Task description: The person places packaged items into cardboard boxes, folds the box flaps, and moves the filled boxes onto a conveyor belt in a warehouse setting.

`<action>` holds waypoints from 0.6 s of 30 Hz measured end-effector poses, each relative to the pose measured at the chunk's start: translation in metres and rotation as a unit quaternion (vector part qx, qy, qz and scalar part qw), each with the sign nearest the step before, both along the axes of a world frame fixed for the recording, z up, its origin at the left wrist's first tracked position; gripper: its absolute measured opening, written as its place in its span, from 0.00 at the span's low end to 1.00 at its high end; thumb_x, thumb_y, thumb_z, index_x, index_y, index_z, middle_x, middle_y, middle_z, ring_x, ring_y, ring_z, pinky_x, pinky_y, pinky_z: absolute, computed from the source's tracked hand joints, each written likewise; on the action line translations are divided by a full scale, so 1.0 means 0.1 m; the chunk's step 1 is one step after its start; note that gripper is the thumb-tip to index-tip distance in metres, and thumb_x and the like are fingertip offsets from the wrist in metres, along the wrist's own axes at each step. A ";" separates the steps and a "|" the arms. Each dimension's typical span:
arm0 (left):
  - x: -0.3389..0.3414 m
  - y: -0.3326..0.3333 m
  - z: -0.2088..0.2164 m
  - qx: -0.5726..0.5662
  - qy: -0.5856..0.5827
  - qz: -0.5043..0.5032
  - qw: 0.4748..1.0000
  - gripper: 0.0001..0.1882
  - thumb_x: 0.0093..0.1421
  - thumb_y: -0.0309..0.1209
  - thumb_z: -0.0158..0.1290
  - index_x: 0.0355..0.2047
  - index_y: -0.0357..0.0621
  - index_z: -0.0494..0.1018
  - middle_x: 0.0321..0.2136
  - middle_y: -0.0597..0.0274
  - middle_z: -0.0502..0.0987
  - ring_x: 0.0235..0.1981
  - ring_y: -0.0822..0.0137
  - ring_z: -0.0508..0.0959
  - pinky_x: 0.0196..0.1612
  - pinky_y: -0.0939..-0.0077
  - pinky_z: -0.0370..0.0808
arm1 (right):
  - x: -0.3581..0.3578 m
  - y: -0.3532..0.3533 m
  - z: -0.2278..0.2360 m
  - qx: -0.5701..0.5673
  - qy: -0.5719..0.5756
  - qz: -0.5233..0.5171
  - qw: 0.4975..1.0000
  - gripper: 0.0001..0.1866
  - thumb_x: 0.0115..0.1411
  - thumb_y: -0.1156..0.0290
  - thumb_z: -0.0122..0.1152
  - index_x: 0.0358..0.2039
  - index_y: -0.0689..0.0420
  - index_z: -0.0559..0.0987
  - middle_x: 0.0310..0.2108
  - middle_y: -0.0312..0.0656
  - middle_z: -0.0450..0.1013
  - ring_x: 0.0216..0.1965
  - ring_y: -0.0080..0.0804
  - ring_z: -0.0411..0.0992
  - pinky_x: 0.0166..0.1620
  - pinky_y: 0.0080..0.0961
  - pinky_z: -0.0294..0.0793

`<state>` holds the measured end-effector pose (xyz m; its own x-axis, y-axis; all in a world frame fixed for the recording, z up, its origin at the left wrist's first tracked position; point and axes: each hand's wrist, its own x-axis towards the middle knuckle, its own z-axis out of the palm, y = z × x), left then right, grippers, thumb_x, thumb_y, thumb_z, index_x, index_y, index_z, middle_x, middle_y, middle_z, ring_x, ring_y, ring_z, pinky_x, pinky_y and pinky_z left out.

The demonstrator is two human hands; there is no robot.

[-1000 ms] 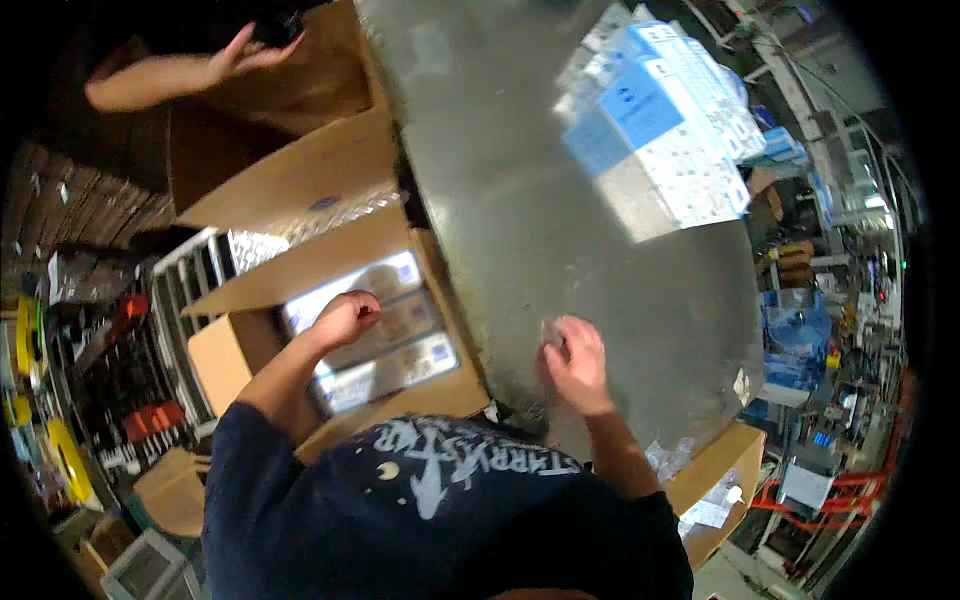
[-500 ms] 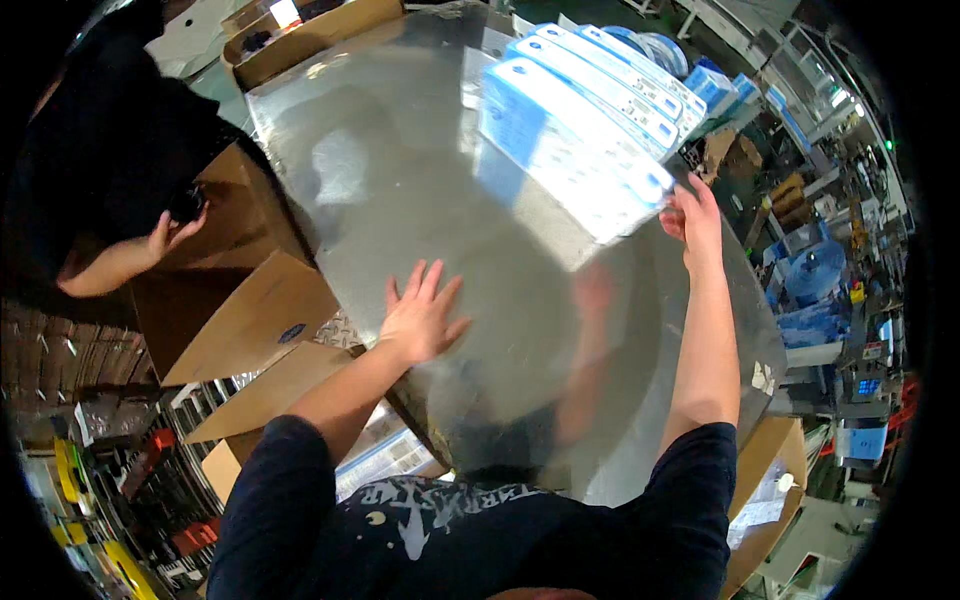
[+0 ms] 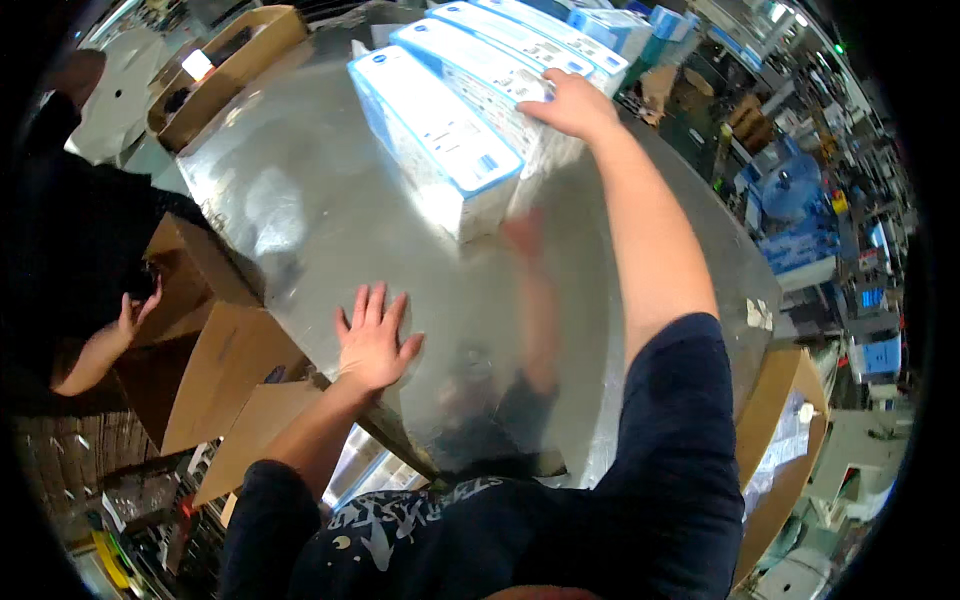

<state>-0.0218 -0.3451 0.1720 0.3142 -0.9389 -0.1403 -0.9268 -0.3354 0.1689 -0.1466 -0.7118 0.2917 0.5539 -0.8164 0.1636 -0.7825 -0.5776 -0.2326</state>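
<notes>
Several long white-and-blue cartons stand side by side at the far part of the shiny metal table [image 3: 300,200]. The front carton [image 3: 440,130] is angled slightly away from the others at its near end. My right hand [image 3: 575,105] reaches out to the near end of the second carton [image 3: 480,65], its fingers bent over the top edge and the thumb against it. Part of that carton's end is hidden by the hand. My left hand [image 3: 372,345] rests flat on the tabletop near its left edge, fingers spread, holding nothing.
At the left a person in black [image 3: 80,250] stands by an open brown cardboard box [image 3: 235,370]. Another cardboard box [image 3: 775,450] sits at the lower right. An open carton tray [image 3: 225,70] lies at the far left corner. Machines and blue items fill the right.
My right hand has shifted from the front carton's near end to the second carton. The front carton now stands apart at its near end. My left hand stays flat on the table.
</notes>
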 end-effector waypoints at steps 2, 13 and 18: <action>-0.01 -0.01 -0.01 0.001 -0.001 -0.007 1.000 0.34 0.51 0.48 0.48 0.57 0.50 0.57 0.60 0.51 0.49 0.62 0.52 0.46 0.56 0.38 0.43 | -0.02 -0.10 0.01 0.091 -0.076 0.023 0.993 0.34 0.46 0.46 0.56 0.51 0.52 0.70 0.49 0.47 0.68 0.48 0.39 0.67 0.49 0.33 0.67; 0.03 0.04 -0.06 -0.038 0.020 0.004 0.999 0.30 0.52 0.47 0.48 0.54 0.49 0.60 0.59 0.54 0.52 0.61 0.53 0.48 0.56 0.39 0.45 | 0.42 -0.29 0.08 -0.131 0.171 0.022 0.976 0.37 0.45 0.42 0.54 0.49 0.58 0.71 0.56 0.50 0.58 0.60 0.46 0.52 0.55 0.37 0.60; 0.11 0.10 -0.12 -0.174 0.141 0.067 0.972 0.26 0.52 0.37 0.50 0.51 0.44 0.62 0.53 0.53 0.61 0.58 0.50 0.56 0.57 0.49 0.48 | 0.69 0.12 -0.04 -0.029 0.101 0.000 0.994 0.37 0.40 0.45 0.56 0.49 0.54 0.70 0.45 0.48 0.70 0.50 0.44 0.65 0.49 0.36 0.66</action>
<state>-0.0112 -0.3354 0.1596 0.4320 -0.8982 0.0807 -0.7787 -0.3264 0.5358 -0.0780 -0.6995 0.2880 0.5804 -0.8088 0.0951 -0.8098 -0.5855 -0.0373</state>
